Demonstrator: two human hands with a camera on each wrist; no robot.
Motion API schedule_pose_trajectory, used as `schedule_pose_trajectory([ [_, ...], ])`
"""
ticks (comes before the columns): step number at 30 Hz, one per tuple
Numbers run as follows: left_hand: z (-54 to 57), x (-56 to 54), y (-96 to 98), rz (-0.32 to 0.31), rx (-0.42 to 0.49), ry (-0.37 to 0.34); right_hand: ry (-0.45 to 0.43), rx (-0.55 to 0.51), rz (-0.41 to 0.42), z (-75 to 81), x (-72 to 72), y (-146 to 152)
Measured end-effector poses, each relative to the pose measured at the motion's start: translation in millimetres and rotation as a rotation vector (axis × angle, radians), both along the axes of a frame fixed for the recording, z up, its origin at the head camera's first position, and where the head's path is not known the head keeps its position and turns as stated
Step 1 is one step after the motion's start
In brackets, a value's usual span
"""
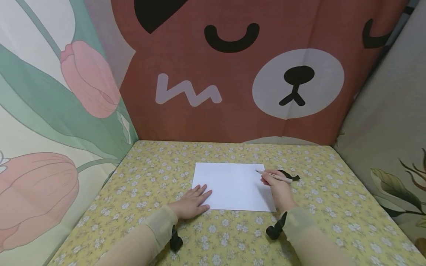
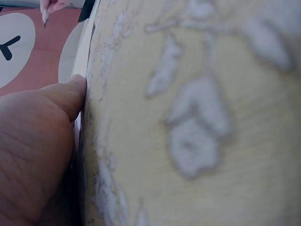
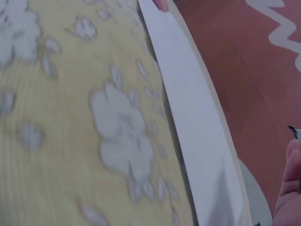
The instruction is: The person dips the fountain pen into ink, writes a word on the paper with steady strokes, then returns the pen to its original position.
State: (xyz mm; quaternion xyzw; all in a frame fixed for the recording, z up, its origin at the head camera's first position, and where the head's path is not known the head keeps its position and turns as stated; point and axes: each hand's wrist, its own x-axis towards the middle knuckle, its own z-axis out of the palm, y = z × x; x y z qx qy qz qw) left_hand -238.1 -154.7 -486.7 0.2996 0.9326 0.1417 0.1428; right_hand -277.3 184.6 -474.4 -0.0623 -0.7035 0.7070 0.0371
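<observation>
A blank white sheet of paper lies on the cloth, its long side facing me. My left hand rests flat on the sheet's left edge with the fingers spread. Above the right part of the paper, my right hand pinches a pale pencil, its dark tip pointing left and casting no mark. In the right wrist view, the fingers and the dark pencil tip show at the right edge. The left wrist view has the left thumb close up along the paper's edge.
A yellow flowered cloth covers the table. Behind it hangs a reddish-brown curtain with a bear's face, and printed fabric stands at the left. A black strip shows beside the right hand; small black devices sit at both wrists.
</observation>
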Motion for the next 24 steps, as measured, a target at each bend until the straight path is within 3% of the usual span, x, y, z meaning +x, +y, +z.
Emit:
schedule_pose_trajectory([
  [9,1.0,-0.3,0.4,0.009,-0.005,0.0,0.005,0.027,0.107,-6.0,-4.8,-31],
  [24,7.6,2.5,1.8,0.014,0.012,-0.024,-0.07,0.162,0.141,-21.9,-15.6,-71],
])
